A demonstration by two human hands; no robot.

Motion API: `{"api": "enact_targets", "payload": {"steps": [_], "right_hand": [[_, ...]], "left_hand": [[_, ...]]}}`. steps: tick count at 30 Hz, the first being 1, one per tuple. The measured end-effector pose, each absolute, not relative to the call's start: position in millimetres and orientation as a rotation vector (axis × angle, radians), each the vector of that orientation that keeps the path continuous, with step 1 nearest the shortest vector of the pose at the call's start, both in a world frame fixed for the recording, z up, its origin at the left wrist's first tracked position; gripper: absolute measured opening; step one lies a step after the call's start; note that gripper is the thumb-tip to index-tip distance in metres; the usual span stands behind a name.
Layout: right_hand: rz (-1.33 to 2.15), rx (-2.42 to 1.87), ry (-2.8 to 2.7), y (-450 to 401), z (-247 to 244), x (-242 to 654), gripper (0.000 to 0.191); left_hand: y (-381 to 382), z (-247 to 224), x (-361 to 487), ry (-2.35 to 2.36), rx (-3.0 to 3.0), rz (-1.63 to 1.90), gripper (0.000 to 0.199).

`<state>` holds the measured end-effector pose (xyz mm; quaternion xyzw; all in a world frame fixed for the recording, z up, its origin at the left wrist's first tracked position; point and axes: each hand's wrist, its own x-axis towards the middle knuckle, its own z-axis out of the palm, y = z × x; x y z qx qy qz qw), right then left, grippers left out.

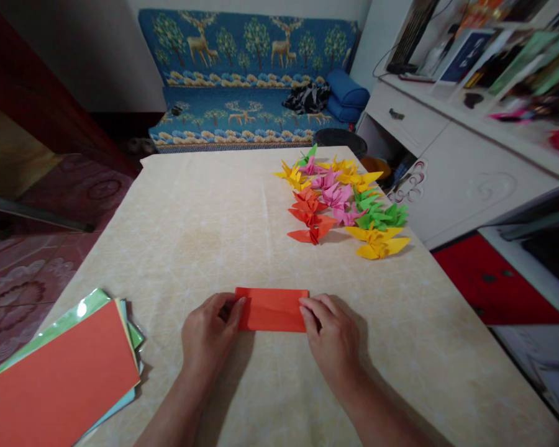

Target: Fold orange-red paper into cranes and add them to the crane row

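Observation:
A folded sheet of red paper (274, 310), now a wide rectangle, is held level just above or on the table in front of me; I cannot tell which. My left hand (212, 329) pinches its left end between thumb and fingers. At the right end, my right hand (330, 332) grips the paper the same way, fingertips on the short edge. The paper's long sides run from left to right, with a slightly uneven surface.
Several folded paper cranes (338, 195) in red, pink, yellow and green crowd the table's far right. A stack of coloured paper (65, 379) lies at the near left, red on top. A white cabinet (470, 167) stands right of the cloth-covered table (205, 230); a blue sofa (242, 105) is behind.

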<state>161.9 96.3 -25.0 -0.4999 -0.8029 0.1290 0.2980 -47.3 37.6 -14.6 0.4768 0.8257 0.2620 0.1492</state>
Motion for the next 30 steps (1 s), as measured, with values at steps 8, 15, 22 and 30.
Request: {"api": "enact_targets", "payload": {"steps": [8,15,22,30], "right_hand": [[0.314,-1.296,-2.145,97.5,-21.1,163.6,0.018],[0.319,-1.270,-2.128,98.7,-23.7,163.6,0.019],[0.277,-1.245,-2.143,100.0,-17.1,162.8,0.017],[0.346,-1.285,-2.119,98.4,-21.2,162.3,0.018]], "left_hand": [[37.6,-11.5,-46.6,2.406,1.352,0.794,0.027],[39.1,-12.1,-47.0,2.397,1.337,0.835,0.027],[38.6,-12.4,-47.2,2.410,1.333,0.809,0.025],[38.2,-16.0,-48.7,2.406,1.326,0.874,0.026]]}}
